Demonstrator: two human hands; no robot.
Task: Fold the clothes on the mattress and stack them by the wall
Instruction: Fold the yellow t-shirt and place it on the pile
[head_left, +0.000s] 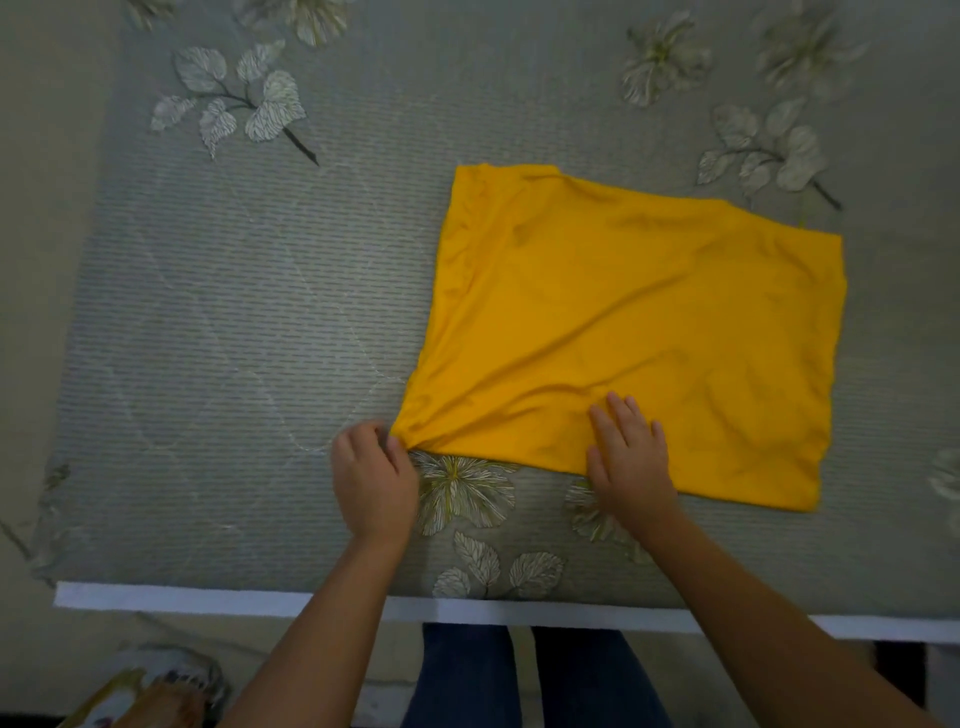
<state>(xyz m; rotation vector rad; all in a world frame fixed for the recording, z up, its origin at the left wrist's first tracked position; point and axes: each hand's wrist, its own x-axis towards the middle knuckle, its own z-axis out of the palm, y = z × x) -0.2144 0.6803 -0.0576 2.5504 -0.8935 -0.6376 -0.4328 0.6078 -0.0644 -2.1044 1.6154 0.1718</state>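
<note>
A bright yellow, partly folded cloth garment (639, 332) lies on the grey floral mattress (249, 322); left hand (371, 475) pinches its corner, right hand (631, 457) presses flat; stacking not yet done

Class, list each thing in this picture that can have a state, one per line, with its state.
yellow garment: partly folded, lying flat on the mattress, creased toward its near left corner.
left hand: pinches the garment's near left corner.
right hand: fingers straight, pressing on the garment's near edge.
mattress: bears the garment.
</note>
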